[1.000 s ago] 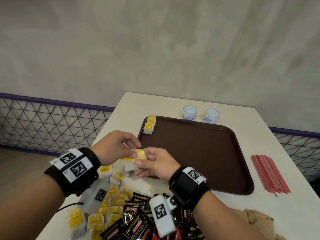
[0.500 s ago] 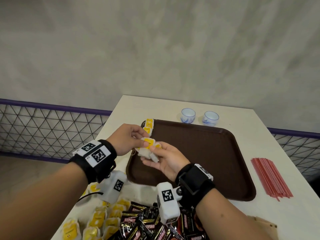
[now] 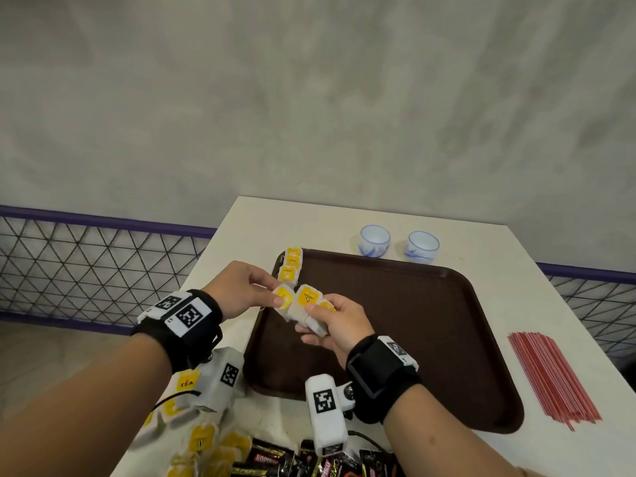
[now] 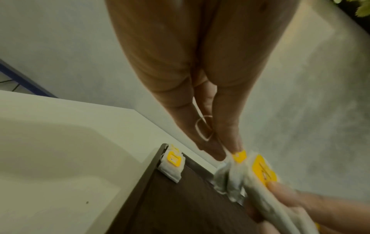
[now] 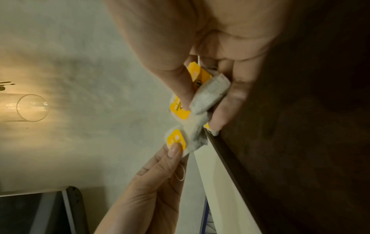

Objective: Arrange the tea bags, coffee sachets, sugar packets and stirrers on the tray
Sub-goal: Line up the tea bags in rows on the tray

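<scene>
Over tray (image 3: 447, 339), hands moved fwd w/ tea bags (image 3: 306, 304).

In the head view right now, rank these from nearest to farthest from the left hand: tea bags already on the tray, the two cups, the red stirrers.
From the left hand:
1. Tea bags on the tray, at its far left corner, just beyond the fingers.
2. Two cups, past the tray's far edge.
3. Red stirrers, on the table right of the tray.
</scene>
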